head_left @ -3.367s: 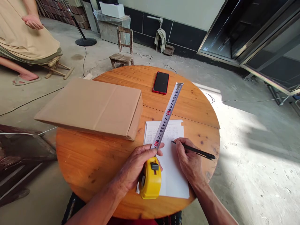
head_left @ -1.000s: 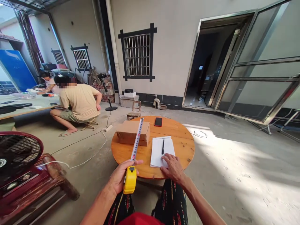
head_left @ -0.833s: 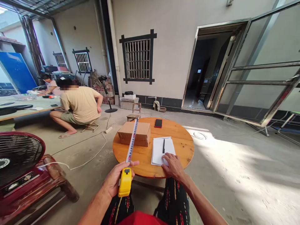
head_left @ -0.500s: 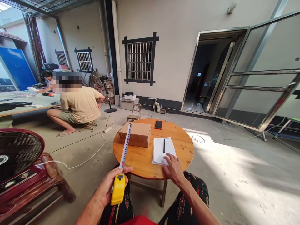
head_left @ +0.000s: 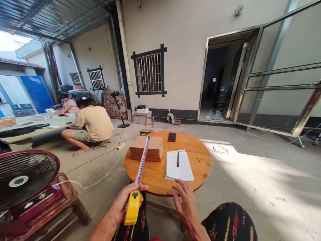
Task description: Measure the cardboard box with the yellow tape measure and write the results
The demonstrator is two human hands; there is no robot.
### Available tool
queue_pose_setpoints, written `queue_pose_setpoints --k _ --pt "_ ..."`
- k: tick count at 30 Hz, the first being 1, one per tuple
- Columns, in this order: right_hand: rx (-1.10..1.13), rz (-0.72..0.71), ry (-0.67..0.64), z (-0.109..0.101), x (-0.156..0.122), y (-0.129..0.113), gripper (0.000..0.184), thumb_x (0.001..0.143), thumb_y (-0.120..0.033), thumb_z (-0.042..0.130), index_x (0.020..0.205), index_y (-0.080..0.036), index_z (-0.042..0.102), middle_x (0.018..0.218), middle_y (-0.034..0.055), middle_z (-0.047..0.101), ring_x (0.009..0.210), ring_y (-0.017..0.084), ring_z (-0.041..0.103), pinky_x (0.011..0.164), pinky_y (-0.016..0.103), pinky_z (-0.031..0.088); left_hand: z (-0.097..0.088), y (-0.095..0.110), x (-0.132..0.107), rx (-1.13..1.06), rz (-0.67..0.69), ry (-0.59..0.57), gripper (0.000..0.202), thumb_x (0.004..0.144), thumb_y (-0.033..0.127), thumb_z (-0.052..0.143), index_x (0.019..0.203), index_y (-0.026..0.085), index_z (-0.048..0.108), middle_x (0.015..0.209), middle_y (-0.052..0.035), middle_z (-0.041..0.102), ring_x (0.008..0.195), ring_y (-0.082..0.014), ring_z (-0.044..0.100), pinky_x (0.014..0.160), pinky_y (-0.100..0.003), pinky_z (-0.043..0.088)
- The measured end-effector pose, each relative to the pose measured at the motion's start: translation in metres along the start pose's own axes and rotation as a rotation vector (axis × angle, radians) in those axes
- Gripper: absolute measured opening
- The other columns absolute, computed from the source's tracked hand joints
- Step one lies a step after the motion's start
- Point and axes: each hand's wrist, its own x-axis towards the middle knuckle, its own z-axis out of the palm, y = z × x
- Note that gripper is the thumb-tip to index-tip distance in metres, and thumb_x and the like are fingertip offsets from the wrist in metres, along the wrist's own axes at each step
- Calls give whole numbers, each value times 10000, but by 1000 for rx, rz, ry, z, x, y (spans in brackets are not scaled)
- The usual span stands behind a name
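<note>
Tape measure (head_left: 132, 209), yellow case, count one: in the left hand, low centre, short of the round table's near edge. Grip same as in all earlier frames.

Working left to right. One dark-red fan (head_left: 18, 180) in the foreground. Behind it, two people seated at a long pale table (head_left: 57, 122): the farther in a pink top (head_left: 72, 106), the nearer in a tan T-shirt (head_left: 95, 122).

Left hand (head_left: 121, 202): closed round the yellow case. One blade (head_left: 142, 162) drawn out, slanting up and rightward; 3.4 s ago it lay across the view of the papers, now across that of the box. Contact between blade and box: cannot tell.

One cardboard box (head_left: 152, 149), left part of the round wooden table (head_left: 202, 164). One phone (head_left: 172, 137), red-edged, right of the box near the far rim; not shifted. White paper sheets (head_left: 172, 174), more than one, exact number unclear. One black pen (head_left: 178, 159) lying on them; 3.4 s ago it was in the right hand.

Right hand (head_left: 187, 206): open, fingers spread, nothing held. Half a second ago it was at the papers; now drawn back to the near table edge. Right knee (head_left: 232, 222) farther out than before.
</note>
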Motion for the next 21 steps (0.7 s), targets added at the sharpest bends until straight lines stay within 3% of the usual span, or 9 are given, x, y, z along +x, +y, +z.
queue_pose_setpoints --k 9,16,21 --pt "124 18 59 18 -19 -3 187 834 -186 529 989 -258 606 1148 73 622 1044 238 596 854 417 517 7 11 -10 15 64 50 119 735 208 632 739 92 656 839 -112 716 463 -104 570 417 -215 442" --pt "165 86 -48 11 -7 -3 165 864 -214 501 982 -235 613 1159 98 609 1071 244 580 884 437 502 -6 5 9 -83 37 69 114 733 193 620 770 89 654 888 -116 711 502 -123 591 452 -237 464" --pt "190 20 -47 27 4 -5 170 859 -217 505 987 -234 617 1141 92 624 1056 233 602 861 391 531 -18 11 17 -131 50 111 117 729 201 625 761 90 646 871 -116 710 493 -120 583 432 -228 443"
